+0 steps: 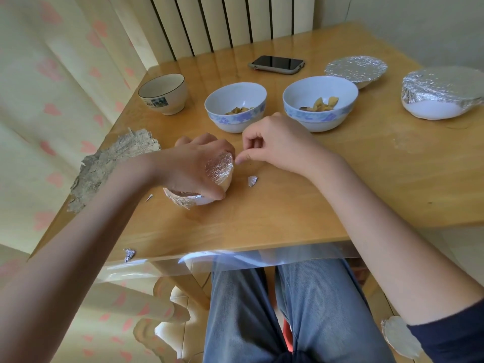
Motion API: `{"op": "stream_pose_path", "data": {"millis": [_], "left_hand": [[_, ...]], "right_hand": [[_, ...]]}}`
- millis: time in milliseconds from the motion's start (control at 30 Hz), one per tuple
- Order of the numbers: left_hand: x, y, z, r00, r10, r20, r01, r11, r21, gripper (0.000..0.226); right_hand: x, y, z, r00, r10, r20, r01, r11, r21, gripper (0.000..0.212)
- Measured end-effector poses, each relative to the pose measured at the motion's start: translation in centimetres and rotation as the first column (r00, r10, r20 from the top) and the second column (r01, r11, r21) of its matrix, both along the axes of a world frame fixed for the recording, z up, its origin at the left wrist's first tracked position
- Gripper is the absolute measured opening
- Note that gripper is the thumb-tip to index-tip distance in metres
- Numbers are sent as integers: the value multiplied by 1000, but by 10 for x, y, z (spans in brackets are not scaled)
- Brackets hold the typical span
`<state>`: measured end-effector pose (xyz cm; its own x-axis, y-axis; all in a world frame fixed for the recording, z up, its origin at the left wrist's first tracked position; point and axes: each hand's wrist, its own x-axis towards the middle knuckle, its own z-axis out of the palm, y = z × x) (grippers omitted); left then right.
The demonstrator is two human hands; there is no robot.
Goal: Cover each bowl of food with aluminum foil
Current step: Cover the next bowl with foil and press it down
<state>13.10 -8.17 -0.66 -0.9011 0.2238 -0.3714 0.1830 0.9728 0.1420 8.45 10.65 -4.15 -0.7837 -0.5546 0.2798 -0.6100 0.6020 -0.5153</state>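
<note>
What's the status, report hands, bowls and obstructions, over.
Left hand pressing foil onto near bowl. Right hand loosely curled, empty. Two blue-rimmed bowls uncovered. Foil scrap beside near bowl.

A home — curtains [60, 82]; radiator [230, 19]; dining table [340, 179].
</note>
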Motion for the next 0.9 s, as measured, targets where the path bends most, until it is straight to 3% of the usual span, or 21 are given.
{"op": "stream_pose_path", "data": {"millis": [133, 233, 400, 500, 700, 900], "left_hand": [[6, 0, -3, 998, 67, 9, -66, 992, -105, 120], [6, -9, 2, 1000, 9, 9, -8, 992, -123, 133], [1, -21, 4, 994, -82, 77, 83, 997, -7, 108], [-1, -23, 0, 993, -98, 59, 96, 995, 37, 105], [2, -21, -1, 995, -86, 46, 83, 994, 66, 91], [3, -18, 2, 995, -90, 46, 87, 994, 73, 87]], "right_hand": [[18, 6, -9, 999, -5, 46, 6, 1000, -26, 21], [32, -1, -13, 999, -12, 49, 11, 1000, 19, 36], [37, -13, -18, 997, -76, -1, 76, 997, 0, 43], [33, -15, -21, 994, -75, 74, 81, 994, -74, 41], [16, -15, -23, 961, 116, 252, -57, 972, -228, 25], [2, -16, -1, 949, 175, 261, -154, 983, -99, 22]]}}
